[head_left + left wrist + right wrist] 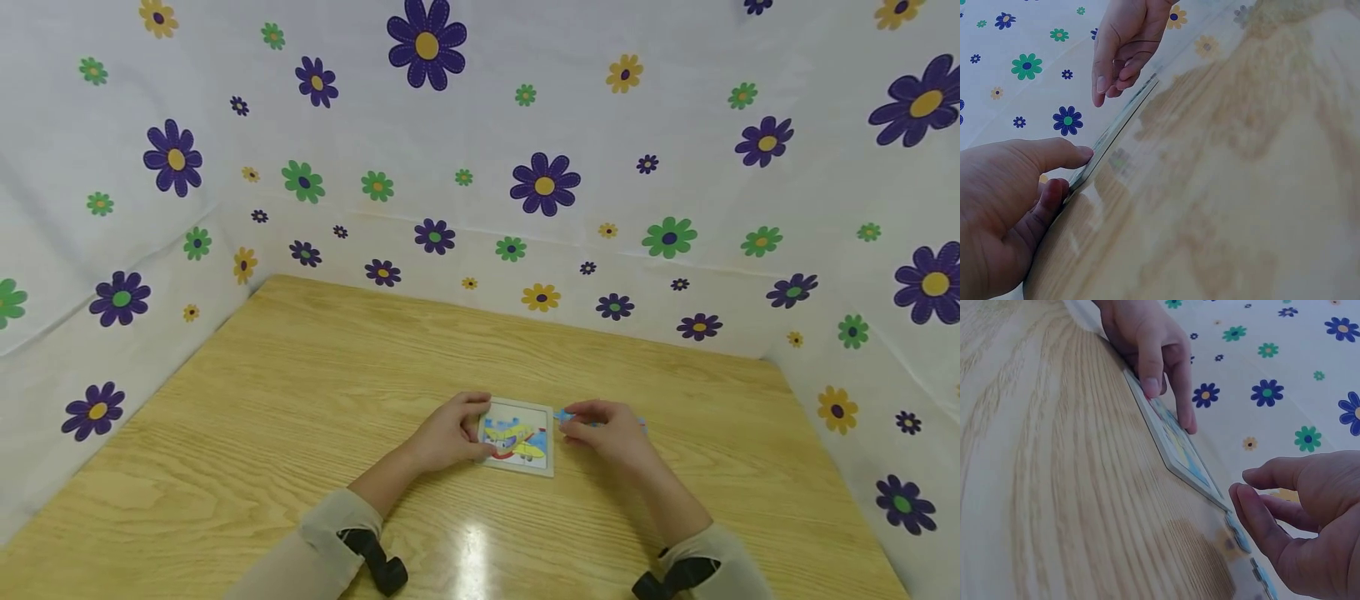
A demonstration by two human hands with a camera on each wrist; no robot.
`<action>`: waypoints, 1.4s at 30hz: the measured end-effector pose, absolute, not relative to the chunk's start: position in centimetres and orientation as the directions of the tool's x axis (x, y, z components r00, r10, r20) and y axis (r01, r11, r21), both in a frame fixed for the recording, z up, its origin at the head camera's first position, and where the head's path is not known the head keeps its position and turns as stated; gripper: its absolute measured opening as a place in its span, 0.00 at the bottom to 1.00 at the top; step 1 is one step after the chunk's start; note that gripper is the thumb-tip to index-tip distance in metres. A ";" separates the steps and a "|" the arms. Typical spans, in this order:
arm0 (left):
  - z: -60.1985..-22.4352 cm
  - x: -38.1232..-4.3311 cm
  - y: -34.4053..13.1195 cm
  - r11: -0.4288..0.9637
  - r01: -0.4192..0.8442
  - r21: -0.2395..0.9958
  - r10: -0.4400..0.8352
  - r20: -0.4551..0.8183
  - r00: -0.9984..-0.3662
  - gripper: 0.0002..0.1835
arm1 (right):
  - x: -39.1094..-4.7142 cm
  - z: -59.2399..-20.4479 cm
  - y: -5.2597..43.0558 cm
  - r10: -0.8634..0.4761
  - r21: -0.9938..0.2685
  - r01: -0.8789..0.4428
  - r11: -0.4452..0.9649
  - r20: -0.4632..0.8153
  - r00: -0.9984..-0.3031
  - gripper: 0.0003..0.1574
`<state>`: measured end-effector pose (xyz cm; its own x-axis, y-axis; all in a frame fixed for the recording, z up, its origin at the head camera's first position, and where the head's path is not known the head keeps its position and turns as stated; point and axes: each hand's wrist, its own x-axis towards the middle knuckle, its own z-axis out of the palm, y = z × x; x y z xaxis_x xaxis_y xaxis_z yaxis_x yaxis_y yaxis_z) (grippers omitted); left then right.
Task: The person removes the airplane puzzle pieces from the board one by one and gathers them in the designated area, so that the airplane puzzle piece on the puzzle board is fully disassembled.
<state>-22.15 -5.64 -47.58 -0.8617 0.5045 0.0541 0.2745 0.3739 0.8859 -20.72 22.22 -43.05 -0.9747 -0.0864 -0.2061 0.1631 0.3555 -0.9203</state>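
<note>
A small square picture puzzle in a pale tray (pixel 551 443) lies on the table, showing a yellow airplane (pixel 516 437) with red parts on blue and white. My left hand (pixel 448 435) grips the tray's left side, thumb on its near corner and fingers at its far edge. Just right of the tray, my right hand (pixel 613 435) hovers low with bent fingers, thumb and fingertips slightly apart. No piece shows between them in the right wrist view. Blue puzzle pieces (pixel 1239 534) lie flat beside the tray, under and near the right hand, which partly hides them in the head view.
The wood-grain table (pixel 337 367) extends around the tray on all sides. A white cloth with flower prints (pixel 480 150) encloses the table at the back, left and right. Black straps (pixel 375 562) sit on both wrists over beige sleeves.
</note>
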 end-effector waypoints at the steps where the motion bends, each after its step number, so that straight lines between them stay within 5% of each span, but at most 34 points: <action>1: -47.6 -22.2 -5.6 0.373 0.275 0.886 0.505 0.054 -0.861 0.40 | -20.7 -43.1 22.0 -0.090 -0.922 0.165 0.350 -0.209 -0.974 0.23; 42: -47.7 -22.2 -5.7 0.375 0.261 0.890 0.502 0.042 -0.864 0.40 | -21.0 -44.6 15.8 -0.384 -0.901 -0.036 0.432 -0.147 -0.911 0.22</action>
